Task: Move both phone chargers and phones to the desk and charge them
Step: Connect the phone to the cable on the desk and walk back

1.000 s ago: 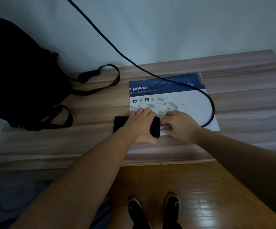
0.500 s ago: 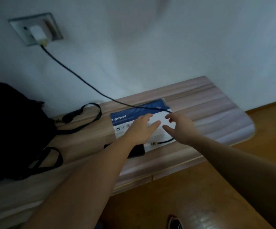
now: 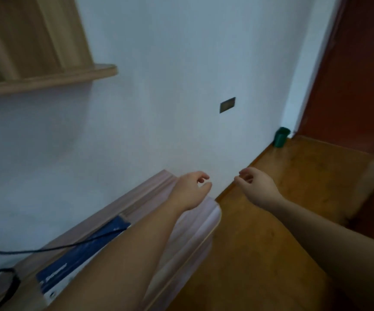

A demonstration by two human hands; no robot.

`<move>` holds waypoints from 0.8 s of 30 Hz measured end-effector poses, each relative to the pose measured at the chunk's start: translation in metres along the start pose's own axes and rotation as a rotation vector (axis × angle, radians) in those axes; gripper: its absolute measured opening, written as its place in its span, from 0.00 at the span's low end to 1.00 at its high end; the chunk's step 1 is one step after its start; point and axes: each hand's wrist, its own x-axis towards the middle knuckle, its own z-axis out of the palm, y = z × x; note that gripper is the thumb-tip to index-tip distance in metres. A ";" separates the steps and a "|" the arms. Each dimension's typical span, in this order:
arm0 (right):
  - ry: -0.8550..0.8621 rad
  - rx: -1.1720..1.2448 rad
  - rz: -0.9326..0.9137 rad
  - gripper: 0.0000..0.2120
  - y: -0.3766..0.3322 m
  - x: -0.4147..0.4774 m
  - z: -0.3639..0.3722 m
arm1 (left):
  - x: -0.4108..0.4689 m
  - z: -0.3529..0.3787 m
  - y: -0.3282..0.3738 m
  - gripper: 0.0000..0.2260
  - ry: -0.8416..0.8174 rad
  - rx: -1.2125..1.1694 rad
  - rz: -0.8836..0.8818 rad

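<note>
My left hand (image 3: pixel 191 189) is raised above the right end of the wooden desk (image 3: pixel 154 194), fingers loosely curled and holding nothing. My right hand (image 3: pixel 256 185) hangs beside it over the floor, also empty with fingers apart. A black charger cable (image 3: pixel 47 249) runs from the left edge across the blue and white leaflet (image 3: pixel 78 254) on the desk. My left forearm hides where the cable ends. No phone is visible.
A black bag strap (image 3: pixel 4 281) lies at the desk's lower left. A wooden shelf (image 3: pixel 47 79) hangs at the upper left. The wall has a small dark plate (image 3: pixel 227 105). A green cup (image 3: pixel 281 136) stands on the wooden floor (image 3: pixel 271 243) by a red-brown door (image 3: pixel 356 63).
The view swung up and to the right, away from the phone and wall socket. Both hands left the phone and cable and lifted off the desk, empty.
</note>
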 end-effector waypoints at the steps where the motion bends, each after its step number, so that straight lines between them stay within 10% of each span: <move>1: 0.026 -0.015 0.015 0.20 0.012 0.001 -0.020 | 0.009 0.011 0.019 0.16 -0.009 0.003 0.037; 24: 0.418 -0.103 0.354 0.24 0.252 0.090 -0.234 | 0.260 0.251 0.235 0.17 -0.279 -0.076 0.534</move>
